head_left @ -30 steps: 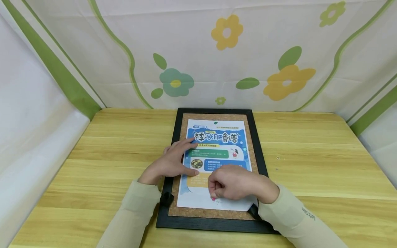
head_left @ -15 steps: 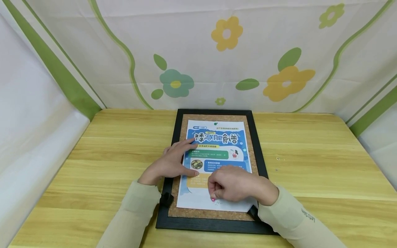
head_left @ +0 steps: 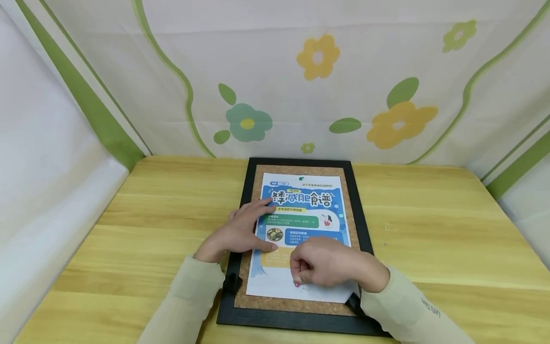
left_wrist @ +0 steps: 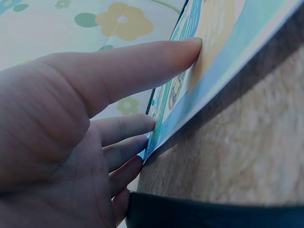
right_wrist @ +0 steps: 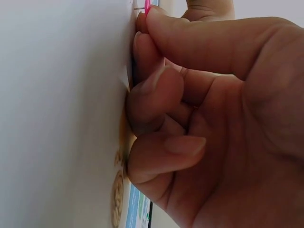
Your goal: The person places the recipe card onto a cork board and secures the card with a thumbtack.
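A printed poster (head_left: 275,286) with a blue and white design lies on a black-framed cork board (head_left: 301,306). My left hand (head_left: 242,229) rests along its left side, thumb and fingertips spread on the paper; the left wrist view shows the poster's edge raised off the cork. Low on the sheet, my right hand (head_left: 326,262) pinches a pink thumbtack (right_wrist: 147,5) between thumb and index finger. In the right wrist view, part of the thumbtack's metal shaft shows between its head and the paper. A green tack (head_left: 301,178) sits at the poster's top middle.
The board lies on a wooden table (head_left: 142,229), its far edge near a white flower-print curtain (head_left: 279,86). Black wrist straps (head_left: 232,284) overlap the board's frame in the head view. A small clear piece (head_left: 387,228) lies on the table to the right.
The whole head view has shifted slightly, so the board and hands appear a little lower. Both hands keep their places on the poster, and the right still pinches the pink thumbtack.
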`<action>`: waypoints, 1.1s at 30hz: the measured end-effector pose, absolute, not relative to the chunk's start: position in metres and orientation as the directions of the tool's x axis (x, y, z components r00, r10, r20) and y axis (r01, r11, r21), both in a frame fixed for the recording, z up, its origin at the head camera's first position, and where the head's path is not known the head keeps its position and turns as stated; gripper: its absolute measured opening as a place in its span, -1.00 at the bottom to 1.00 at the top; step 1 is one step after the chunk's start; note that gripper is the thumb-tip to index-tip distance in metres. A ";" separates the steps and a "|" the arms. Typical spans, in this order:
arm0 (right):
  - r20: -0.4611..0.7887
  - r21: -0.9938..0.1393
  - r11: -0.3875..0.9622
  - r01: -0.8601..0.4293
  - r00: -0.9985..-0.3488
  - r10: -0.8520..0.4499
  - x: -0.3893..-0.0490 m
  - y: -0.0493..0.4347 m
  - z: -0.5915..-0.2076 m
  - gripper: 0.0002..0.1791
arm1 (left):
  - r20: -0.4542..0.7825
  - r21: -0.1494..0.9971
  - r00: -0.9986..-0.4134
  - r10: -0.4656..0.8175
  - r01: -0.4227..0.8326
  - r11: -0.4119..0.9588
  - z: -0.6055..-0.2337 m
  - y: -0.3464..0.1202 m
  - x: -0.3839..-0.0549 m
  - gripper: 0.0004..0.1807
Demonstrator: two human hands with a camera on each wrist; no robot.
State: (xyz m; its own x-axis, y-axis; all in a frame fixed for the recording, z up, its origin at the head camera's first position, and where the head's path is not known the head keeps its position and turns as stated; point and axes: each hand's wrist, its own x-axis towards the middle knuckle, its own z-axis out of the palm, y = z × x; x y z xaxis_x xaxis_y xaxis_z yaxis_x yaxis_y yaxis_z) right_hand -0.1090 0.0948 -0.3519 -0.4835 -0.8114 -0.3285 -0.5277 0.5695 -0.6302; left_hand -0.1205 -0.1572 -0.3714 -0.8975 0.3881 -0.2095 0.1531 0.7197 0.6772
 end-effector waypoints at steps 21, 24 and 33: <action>-0.325 -0.616 0.573 -0.541 -0.488 -0.810 -0.108 0.095 -0.353 -0.75 | -0.191 0.693 -0.896 0.402 0.167 0.702 -0.374 -0.158 -0.122 0.02; -0.321 -0.614 0.572 -0.543 -0.490 -0.810 -0.108 0.095 -0.353 -0.75 | -0.194 0.690 -0.896 0.399 0.164 0.705 -0.375 -0.159 -0.122 0.03; -0.332 -0.617 0.585 -0.526 -0.499 -0.800 -0.107 0.095 -0.353 -0.75 | -0.197 0.693 -0.895 0.401 0.162 0.703 -0.373 -0.158 -0.122 0.02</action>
